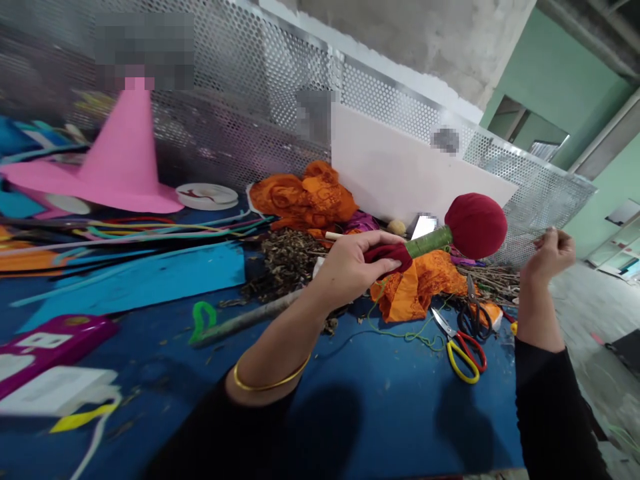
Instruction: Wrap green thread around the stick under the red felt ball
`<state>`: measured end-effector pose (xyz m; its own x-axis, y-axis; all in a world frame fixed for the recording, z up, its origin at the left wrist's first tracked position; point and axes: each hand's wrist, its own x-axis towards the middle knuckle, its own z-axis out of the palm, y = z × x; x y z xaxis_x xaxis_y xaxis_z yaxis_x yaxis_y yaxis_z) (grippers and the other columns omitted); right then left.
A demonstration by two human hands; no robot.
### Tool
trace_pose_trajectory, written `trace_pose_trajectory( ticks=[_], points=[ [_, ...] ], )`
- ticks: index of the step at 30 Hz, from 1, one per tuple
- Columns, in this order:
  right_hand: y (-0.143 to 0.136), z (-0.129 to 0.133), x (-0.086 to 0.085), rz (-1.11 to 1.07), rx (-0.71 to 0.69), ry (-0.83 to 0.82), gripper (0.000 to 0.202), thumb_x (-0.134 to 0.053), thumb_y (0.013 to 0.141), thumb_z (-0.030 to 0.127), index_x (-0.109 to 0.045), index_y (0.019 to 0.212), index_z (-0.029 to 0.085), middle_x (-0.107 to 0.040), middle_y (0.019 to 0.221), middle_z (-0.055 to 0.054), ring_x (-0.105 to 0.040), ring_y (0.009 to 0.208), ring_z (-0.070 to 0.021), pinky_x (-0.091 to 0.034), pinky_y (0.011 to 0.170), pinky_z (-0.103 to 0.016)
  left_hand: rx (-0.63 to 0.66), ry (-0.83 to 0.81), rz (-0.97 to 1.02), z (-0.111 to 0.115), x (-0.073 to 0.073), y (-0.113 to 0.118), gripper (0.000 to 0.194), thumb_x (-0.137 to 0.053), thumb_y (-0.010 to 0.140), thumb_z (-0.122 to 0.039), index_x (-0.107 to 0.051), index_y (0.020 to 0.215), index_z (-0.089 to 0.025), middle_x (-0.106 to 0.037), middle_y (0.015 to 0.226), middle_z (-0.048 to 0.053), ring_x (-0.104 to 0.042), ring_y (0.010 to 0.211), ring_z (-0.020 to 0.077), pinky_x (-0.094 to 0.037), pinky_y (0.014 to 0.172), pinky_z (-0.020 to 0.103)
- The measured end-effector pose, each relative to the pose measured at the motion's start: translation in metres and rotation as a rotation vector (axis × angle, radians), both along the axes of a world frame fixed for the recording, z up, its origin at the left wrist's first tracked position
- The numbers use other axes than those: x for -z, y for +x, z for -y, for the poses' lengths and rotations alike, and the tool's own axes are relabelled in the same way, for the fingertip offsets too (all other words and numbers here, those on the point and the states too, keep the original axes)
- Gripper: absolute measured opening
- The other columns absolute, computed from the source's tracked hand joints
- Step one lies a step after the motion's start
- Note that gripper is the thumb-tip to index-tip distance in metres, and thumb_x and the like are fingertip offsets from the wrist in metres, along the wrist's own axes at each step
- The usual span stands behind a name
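A red cloth-covered ball [476,225] has a narrow neck wound with green thread [429,243], and its loose red cloth end [387,255] is gathered below. My left hand [356,270] is closed around that cloth end, holding the piece tilted above the table. To the right of the ball, my right hand [553,253] is raised with its fingers pinched together. A thin thread appears to run from the neck side toward it, only faintly visible. More green thread [415,337] trails on the table beneath. Yellow-and-red scissors [463,347] and black-handled scissors [474,317] lie below.
Orange cloth [415,287] lies under the work, and more orange cloth [305,197] is heaped behind. A stick [255,317], dry plant matter [290,260] and a blue sheet [150,280] are leftward. A pink cone hat [123,153] stands before the perforated metal panel [225,87].
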<state>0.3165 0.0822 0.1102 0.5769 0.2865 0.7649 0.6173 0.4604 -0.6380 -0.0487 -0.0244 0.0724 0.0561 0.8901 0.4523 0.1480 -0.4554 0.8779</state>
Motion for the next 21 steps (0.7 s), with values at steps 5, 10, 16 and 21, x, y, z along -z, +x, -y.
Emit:
trace_pose_trajectory(
  ticks=[5,10,16,21],
  points=[
    [0.012,0.045,0.032,-0.039,0.201,0.147,0.021,-0.052,0.085,0.04,-0.05,0.077,0.021,-0.049,0.066,0.002,-0.052,0.059,-0.0151,-0.048,0.065,-0.032,0.021,0.014,-0.032,-0.002,0.003,0.004,0.03,-0.068,0.069,-0.021,-0.075,0.098,-0.015,-0.078,0.092,0.006,-0.072,0.084,0.0202,-0.059,0.081,0.031],
    [0.022,0.059,0.095,0.13,0.378,-0.424,0.032,-0.056,0.078,0.04,-0.063,0.093,0.012,-0.064,0.088,-0.013,-0.062,0.089,-0.0296,-0.049,0.085,-0.046,0.047,-0.017,-0.058,-0.003,0.006,0.01,0.032,-0.067,0.07,-0.023,-0.074,0.1,-0.013,-0.078,0.094,0.007,-0.072,0.086,0.0217,-0.058,0.084,0.035],
    [-0.08,0.08,0.125,0.342,-0.297,-0.342,0.04,-0.055,0.087,0.038,-0.061,0.12,0.017,-0.062,0.125,-0.016,-0.054,0.123,-0.029,-0.038,0.11,-0.048,0.092,-0.074,-0.06,-0.006,0.012,0.018,0.034,-0.067,0.069,-0.025,-0.074,0.099,-0.013,-0.077,0.097,0.007,-0.07,0.091,0.0236,-0.056,0.09,0.038],
    [-0.182,0.094,0.117,0.022,-1.373,-0.459,0.051,-0.071,0.081,0.046,-0.055,0.126,0.027,-0.066,0.119,-0.007,-0.063,0.112,-0.0228,-0.05,0.101,-0.04,0.148,-0.163,-0.018,-0.005,0.014,0.021,0.034,-0.071,0.066,-0.024,-0.073,0.098,-0.013,-0.077,0.097,0.007,-0.07,0.093,0.024,-0.055,0.093,0.038]
  ],
)
